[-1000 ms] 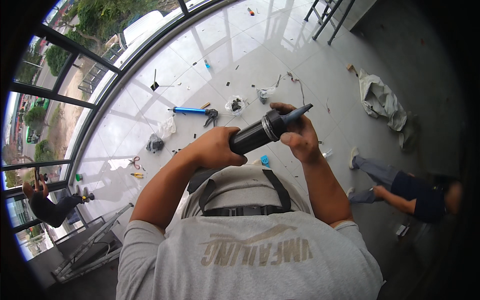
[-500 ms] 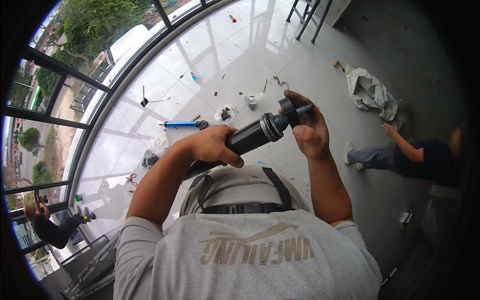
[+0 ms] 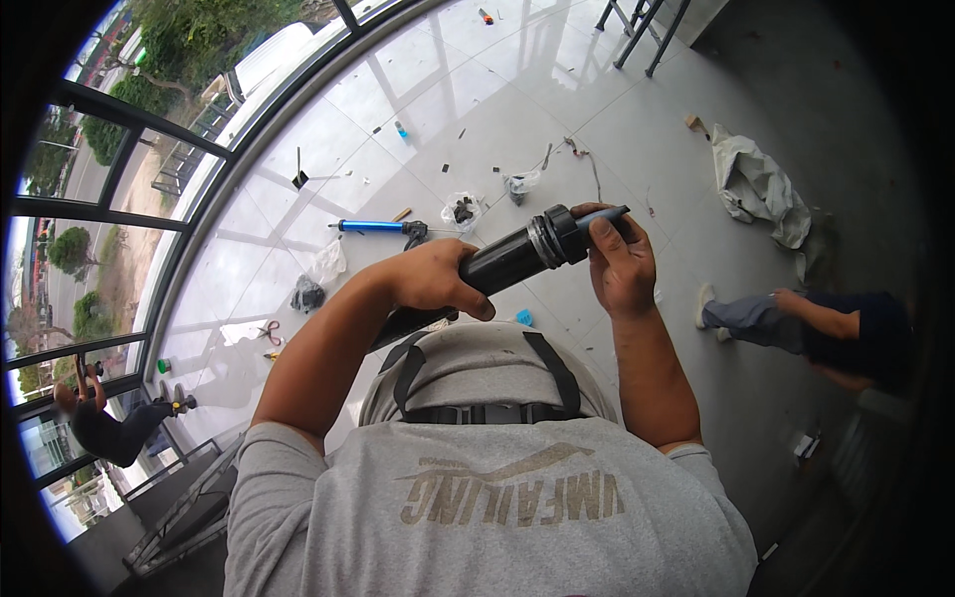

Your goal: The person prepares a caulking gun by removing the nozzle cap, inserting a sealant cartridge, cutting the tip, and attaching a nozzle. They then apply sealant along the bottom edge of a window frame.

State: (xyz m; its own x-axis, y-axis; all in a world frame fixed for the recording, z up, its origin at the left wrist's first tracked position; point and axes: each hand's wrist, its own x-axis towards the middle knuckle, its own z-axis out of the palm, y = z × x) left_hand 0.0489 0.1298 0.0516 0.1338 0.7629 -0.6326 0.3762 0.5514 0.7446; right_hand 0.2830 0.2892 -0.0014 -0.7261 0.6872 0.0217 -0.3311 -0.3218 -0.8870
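My left hand (image 3: 435, 276) is wrapped around the black barrel (image 3: 500, 261) of what looks like a sealant gun, held slantwise in front of me. The barrel's lower end is hidden by my left forearm. At its upper right end a black ring cap (image 3: 569, 235) sits around the mouth, next to a silvery grey band. A dark pointed nozzle (image 3: 609, 215) sticks out through the cap. My right hand (image 3: 626, 271) is closed on the nozzle, thumb on the near side, fingers partly hidden behind it.
On the tiled floor lie a blue sealant gun (image 3: 373, 227), plastic bags (image 3: 461, 211), red-handled scissors (image 3: 269, 331) and small scraps. A crumpled pale sheet (image 3: 753, 184) lies right, near a person (image 3: 806, 323). A ladder (image 3: 642, 35) stands far off; another person (image 3: 119, 423) is at left by the windows.
The ring cap has gone from around the nozzle onto the barrel's end. My right hand has shifted its hold to the nozzle. My left hand keeps its grip.
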